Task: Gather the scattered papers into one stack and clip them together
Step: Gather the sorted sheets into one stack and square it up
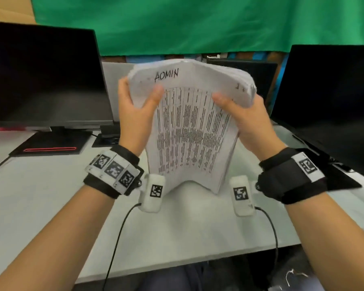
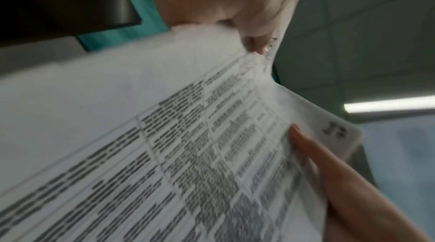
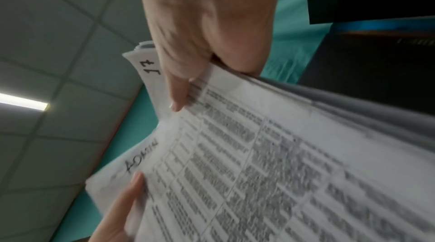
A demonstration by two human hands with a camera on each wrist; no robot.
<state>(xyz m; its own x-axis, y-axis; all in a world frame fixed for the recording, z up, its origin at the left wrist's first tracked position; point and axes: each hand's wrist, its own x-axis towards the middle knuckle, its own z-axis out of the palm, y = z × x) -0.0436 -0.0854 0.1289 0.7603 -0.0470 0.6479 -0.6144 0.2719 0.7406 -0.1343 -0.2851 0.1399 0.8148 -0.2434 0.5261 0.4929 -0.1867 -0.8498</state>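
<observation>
Both wrists carry tagged bands. Left hand (image 1: 135, 114) grips the left edge of the paper stack (image 1: 189, 131), thumb across the printed top sheet; right hand (image 1: 248, 120) grips the right edge likewise. Stack stands upright between the hands, lower edge on the counter (image 1: 51, 206), bowed.

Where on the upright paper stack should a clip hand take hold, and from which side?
Probably the top edge of the paper stack, coming from above. It stands on the desk with its bottom edge down, while the left hand and right hand grip its two sides, leaving only the bowed top free.
</observation>
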